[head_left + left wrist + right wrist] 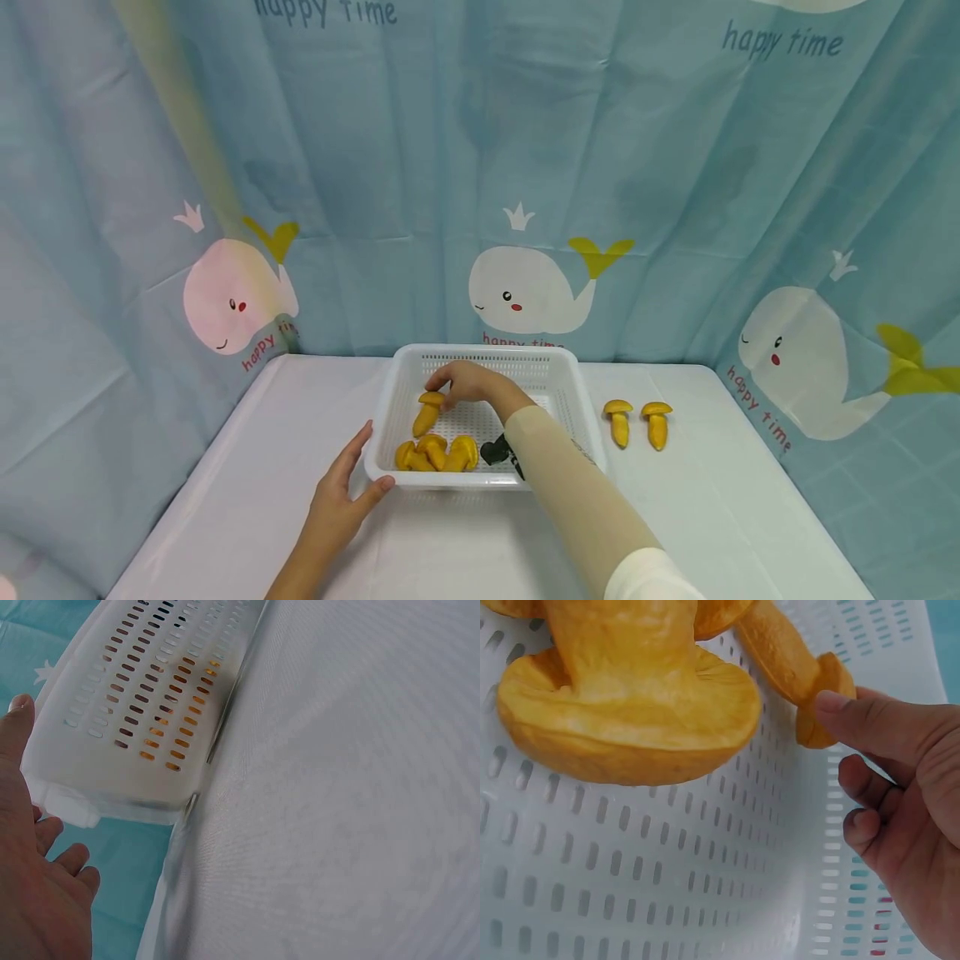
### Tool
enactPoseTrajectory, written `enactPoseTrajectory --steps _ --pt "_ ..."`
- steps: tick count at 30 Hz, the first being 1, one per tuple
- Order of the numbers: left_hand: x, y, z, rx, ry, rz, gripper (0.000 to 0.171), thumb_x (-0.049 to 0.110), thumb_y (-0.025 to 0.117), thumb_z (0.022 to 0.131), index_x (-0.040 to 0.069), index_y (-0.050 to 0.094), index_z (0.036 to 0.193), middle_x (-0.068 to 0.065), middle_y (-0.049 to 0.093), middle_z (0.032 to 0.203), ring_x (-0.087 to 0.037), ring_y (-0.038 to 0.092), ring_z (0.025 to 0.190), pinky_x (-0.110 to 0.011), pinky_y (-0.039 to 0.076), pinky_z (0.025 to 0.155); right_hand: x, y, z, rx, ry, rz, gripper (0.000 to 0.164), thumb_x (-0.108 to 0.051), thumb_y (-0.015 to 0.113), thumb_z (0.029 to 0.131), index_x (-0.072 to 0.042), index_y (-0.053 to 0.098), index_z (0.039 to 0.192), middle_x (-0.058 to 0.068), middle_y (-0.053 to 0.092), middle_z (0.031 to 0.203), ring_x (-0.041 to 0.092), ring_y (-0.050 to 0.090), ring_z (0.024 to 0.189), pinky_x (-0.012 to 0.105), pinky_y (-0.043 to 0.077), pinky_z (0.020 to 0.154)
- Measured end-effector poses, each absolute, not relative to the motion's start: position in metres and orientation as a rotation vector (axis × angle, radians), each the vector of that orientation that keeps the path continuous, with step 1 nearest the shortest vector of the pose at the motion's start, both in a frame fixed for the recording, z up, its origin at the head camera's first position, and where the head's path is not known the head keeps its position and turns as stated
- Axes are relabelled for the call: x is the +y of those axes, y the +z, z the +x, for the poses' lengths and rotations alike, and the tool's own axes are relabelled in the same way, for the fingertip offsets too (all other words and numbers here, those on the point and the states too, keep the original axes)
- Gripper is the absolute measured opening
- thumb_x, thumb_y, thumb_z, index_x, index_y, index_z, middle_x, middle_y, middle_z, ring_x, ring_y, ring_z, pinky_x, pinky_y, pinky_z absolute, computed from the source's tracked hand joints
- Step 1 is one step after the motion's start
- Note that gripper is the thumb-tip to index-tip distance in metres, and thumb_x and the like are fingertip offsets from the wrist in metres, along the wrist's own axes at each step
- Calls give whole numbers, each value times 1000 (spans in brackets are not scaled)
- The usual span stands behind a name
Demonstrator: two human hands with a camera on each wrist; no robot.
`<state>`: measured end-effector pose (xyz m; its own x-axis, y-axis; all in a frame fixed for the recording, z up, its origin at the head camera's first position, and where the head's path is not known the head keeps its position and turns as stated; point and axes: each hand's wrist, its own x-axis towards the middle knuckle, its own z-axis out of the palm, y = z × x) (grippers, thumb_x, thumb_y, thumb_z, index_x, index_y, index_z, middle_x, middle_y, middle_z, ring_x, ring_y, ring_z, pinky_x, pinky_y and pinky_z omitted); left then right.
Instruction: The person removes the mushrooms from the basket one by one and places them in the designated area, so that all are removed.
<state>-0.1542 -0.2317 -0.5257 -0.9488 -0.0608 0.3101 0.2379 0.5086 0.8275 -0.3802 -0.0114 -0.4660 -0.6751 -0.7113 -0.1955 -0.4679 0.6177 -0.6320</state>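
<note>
A white slotted plastic basket (487, 480) stands on the table. Inside it, my right hand (468, 382) pinches a yellow toy mushroom (428, 414) by its cap, between thumb and fingers; the right wrist view shows this mushroom (780, 656) lying at a slant. Several mushrooms (432, 451) lie together in the basket's front left corner, one large and close in the right wrist view. With fingers extended, my left hand (337, 500) rests its thumb at the basket's front left corner. In the left wrist view, yellow shows through the basket wall (112, 761).
Two more mushrooms, one (618, 422) beside another (657, 425), lie on the white table (720, 517) to the right of the basket. A dark object (495, 451) is partly hidden by my right sleeve. Blue curtains (375, 283) with whales surround the table.
</note>
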Motion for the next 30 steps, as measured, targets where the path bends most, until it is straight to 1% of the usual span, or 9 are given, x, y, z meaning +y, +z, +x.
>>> enactPoseTrajectory --steps 5,8,11,14,17,20,23,26,30 --pt "-231 -526 -155 -2452 -1399 -164 86 28 82 89 33 34 160 4 37 165 -35 37 150 -66 34 115 -10 -462 -380 2437 -788 -912 40 -9 78 90 -18 71 128 -6 69 128 28 59 129 34 51 109" --pt "-230 -525 -154 -2450 -1403 -159 86 29 82 88 33 35 160 5 37 164 -35 37 150 -65 35 115 -9 -458 -379 2446 -814 -943 36 -9 76 92 -19 72 127 -5 69 128 22 61 123 31 53 105" --pt "-230 -524 -153 -2449 -1412 -160 85 29 82 89 33 35 159 5 37 165 -36 37 150 -67 34 115 -9 -451 -377 2450 -823 -1012 35 -10 75 93 -19 72 126 -4 68 130 15 62 116 26 54 101" --pt "-230 -524 -154 -2443 -1419 -161 85 29 82 89 33 35 159 4 37 165 -37 36 150 -69 33 114 -7 -441 -373 2457 -816 -1065 35 -10 74 94 -19 72 127 -4 68 131 12 61 112 23 55 96" --pt "-230 -523 -154 -2445 -1419 -157 85 29 82 89 33 35 160 3 36 165 -37 36 150 -68 33 115 -3 -429 -367 2469 -820 -1089 35 -10 73 94 -19 71 128 -5 69 127 13 62 107 22 56 90" --pt "-230 -523 -154 -2450 -1414 -149 85 29 82 89 32 35 160 3 36 165 -38 36 150 -70 33 114 3 -415 -360 2461 -833 -1107 35 -8 70 95 -19 71 128 -7 69 123 15 61 98 22 57 82" --pt "-230 -523 -154 -2454 -1416 -134 85 31 82 89 32 35 160 4 36 165 -37 36 150 -71 32 114 12 -403 -352 2457 -832 -1135 35 -10 67 96 -21 70 129 -10 68 121 15 59 91 23 55 76" --pt "-230 -524 -153 -2459 -1420 -119 85 33 81 89 34 34 160 5 36 165 -35 36 151 -71 32 114 23 -395 -345 2464 -843 -1174 35 -11 65 97 -23 70 130 -12 68 119 16 57 87 25 54 72" --pt "-229 -524 -153 -2459 -1423 -115 84 34 81 89 35 35 159 6 35 165 -34 35 151 -72 31 115 39 -389 -332 2496 -889 -1198 34 -13 65 98 -24 70 130 -14 68 117 20 57 88 28 52 71"
